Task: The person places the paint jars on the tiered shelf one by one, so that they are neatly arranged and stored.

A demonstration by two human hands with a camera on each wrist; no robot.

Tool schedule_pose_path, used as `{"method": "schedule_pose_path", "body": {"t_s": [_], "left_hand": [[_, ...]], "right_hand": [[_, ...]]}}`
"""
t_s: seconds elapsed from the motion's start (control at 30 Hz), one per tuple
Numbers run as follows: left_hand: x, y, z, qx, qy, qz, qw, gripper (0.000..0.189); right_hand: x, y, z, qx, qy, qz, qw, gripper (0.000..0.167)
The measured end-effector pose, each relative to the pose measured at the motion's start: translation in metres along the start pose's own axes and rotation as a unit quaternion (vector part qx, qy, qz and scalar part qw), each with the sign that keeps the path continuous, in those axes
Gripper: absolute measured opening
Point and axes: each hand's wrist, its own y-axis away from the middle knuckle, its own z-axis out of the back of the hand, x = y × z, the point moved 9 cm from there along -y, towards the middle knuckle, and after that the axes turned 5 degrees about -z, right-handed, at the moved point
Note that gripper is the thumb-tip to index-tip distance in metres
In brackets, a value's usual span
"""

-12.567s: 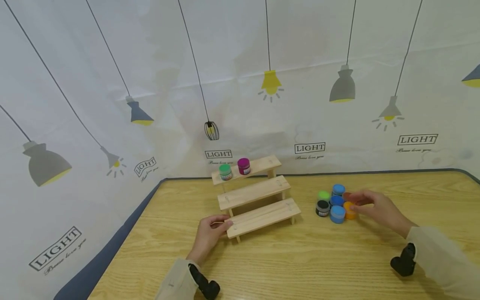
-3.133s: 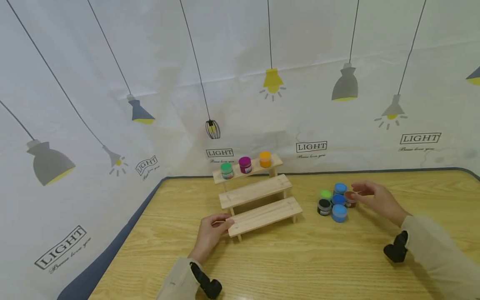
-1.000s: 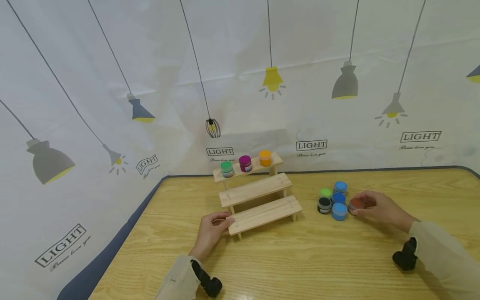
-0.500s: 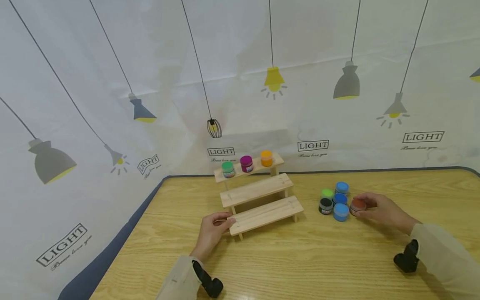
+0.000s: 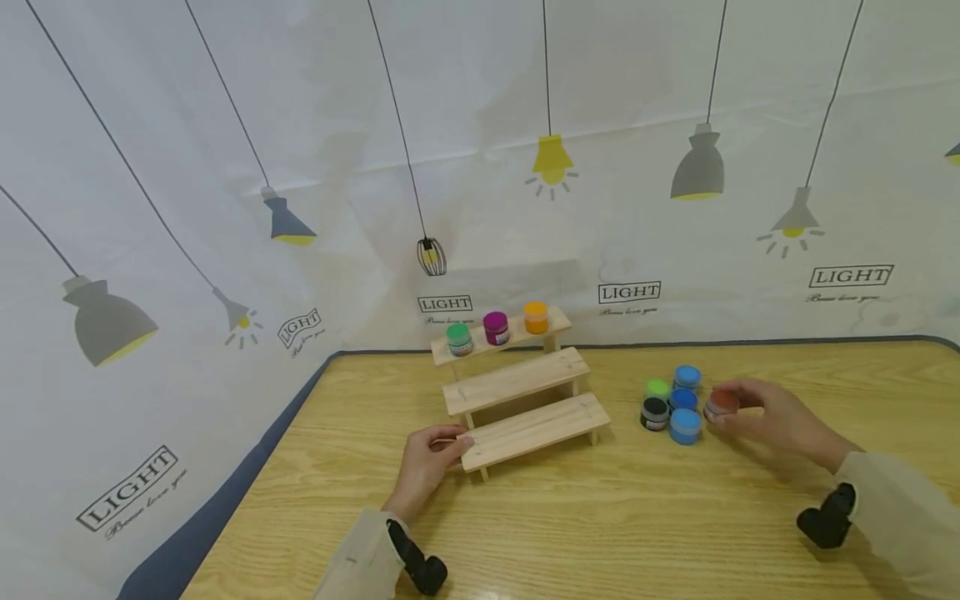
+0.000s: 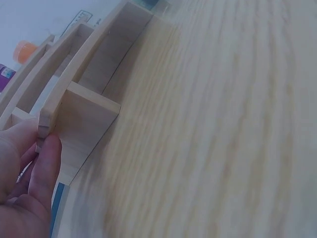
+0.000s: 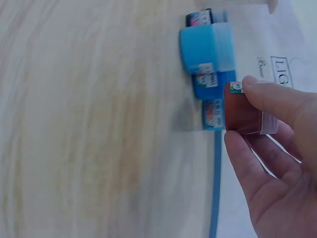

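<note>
My left hand (image 5: 429, 467) pinches the left end of the lowest step of a three-step wooden display stand (image 5: 536, 431); the left wrist view shows thumb and fingers around the board's end (image 6: 45, 119). My right hand (image 5: 776, 419) grips a reddish-brown paint jar (image 5: 722, 405) between thumb and fingers. In the right wrist view, that paint jar (image 7: 242, 110) seems slightly off the table. Left of it several more jars stand clustered: light blue (image 5: 685, 426), dark blue (image 5: 682, 402), another blue (image 5: 687, 377), green (image 5: 657, 390) and black (image 5: 655, 413).
On the top step sit a green jar (image 5: 459, 339), a purple jar (image 5: 496, 327) and an orange jar (image 5: 536, 317). The middle step (image 5: 517, 381) and lowest step are bare. A lamp-printed curtain (image 5: 480, 183) hangs behind the wooden table (image 5: 600, 525).
The orange jar went from the cluster to the top step's right end. Since then my right hand has gripped the reddish-brown jar and drawn it slightly right, apart from the cluster. My left hand stays put.
</note>
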Motion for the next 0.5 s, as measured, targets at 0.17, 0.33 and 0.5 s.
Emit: {"method": "schedule_pose_path", "body": {"t_s": [0.17, 0.33, 0.5], "left_hand": [[0.001, 0.0, 0.0, 0.0, 0.002, 0.003, 1.0, 0.028], [0.0, 0.0, 0.001, -0.001, 0.004, 0.0, 1.0, 0.028], [-0.001, -0.001, -0.001, 0.004, 0.007, -0.003, 1.0, 0.03]], "right_hand": [[0.018, 0.0, 0.004, -0.008, 0.006, 0.028, 0.9996, 0.05], [0.037, -0.002, 0.004, -0.014, 0.011, 0.055, 0.9983, 0.046], [0.056, -0.004, -0.001, 0.001, 0.003, 0.078, 0.997, 0.045]]}}
